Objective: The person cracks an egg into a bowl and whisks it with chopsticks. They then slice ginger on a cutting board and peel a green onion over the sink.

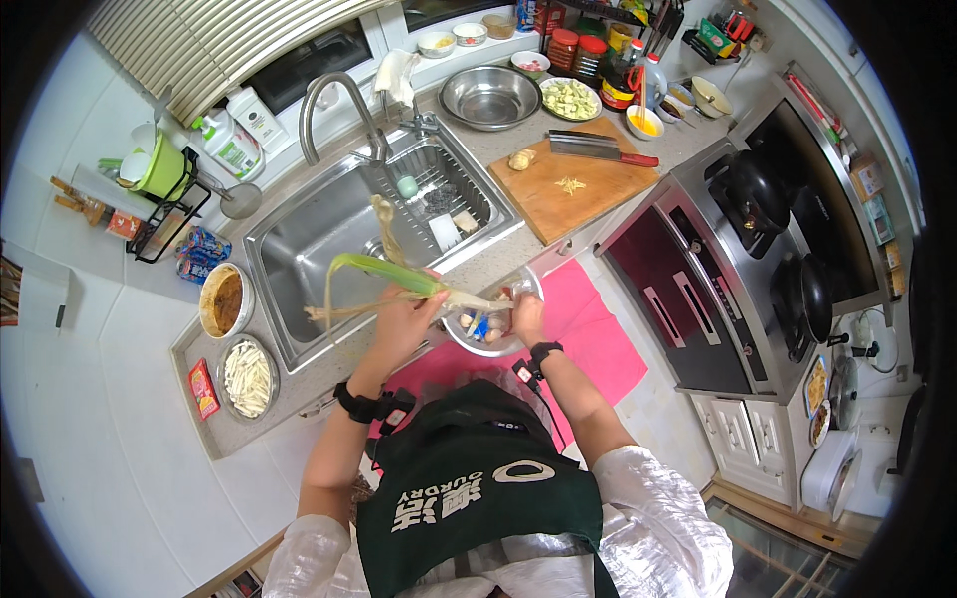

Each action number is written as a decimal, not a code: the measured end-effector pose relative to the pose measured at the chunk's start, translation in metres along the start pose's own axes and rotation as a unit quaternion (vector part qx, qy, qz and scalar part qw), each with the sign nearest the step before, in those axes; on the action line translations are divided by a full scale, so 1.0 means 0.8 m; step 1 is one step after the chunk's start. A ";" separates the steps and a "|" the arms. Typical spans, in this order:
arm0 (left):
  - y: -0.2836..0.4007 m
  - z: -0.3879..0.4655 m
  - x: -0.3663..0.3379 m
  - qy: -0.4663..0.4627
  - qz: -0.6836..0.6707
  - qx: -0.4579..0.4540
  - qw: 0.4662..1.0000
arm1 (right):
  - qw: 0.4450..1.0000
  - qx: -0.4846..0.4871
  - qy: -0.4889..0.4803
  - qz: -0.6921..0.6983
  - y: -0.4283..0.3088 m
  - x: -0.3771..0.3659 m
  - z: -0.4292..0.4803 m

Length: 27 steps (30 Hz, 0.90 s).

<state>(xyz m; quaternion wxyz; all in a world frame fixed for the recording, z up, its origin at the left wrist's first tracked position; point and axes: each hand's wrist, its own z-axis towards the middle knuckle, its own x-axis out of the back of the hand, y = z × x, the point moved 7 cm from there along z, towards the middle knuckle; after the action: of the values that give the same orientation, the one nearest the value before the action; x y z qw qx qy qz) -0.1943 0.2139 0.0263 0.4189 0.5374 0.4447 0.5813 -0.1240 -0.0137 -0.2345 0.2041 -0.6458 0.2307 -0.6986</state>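
Note:
My left hand (pixel 407 314) grips a scallion (pixel 404 275) around its stalk, with the long green leaf and dry, withered leaves hanging towards the sink. At the scallion's pale lower end, my right hand (pixel 528 315) pinches the stalk with its fingers. Below the stalk, between me and the counter, is a round bin (pixel 478 348) holding scraps and something blue; my hands partly hide it. The steel sink (pixel 299 247) lies in front of my left hand, with a wire drain basket (pixel 467 183) in its right part.
A wooden cutting board (pixel 583 183) bears a cleaver (pixel 591 146), a piece of ginger (pixel 522 159) and ginger shreds. Behind it stand a steel basin (pixel 490 97) and a plate of chopped vegetables (pixel 570 99). The stove (pixel 755 247) is at right; a bowl of pale strips (pixel 249 376) is at left.

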 end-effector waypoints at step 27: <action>0.070 0.038 0.045 -0.093 0.013 0.003 0.996 | 0.961 0.108 -0.155 0.203 -0.096 0.068 0.017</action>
<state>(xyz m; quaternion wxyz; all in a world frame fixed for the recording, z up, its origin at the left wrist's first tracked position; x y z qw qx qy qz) -0.1674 0.2362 0.0905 0.4496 0.5957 0.3986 0.5330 -0.1137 0.0158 -0.1452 0.4436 -0.6595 0.2459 -0.5548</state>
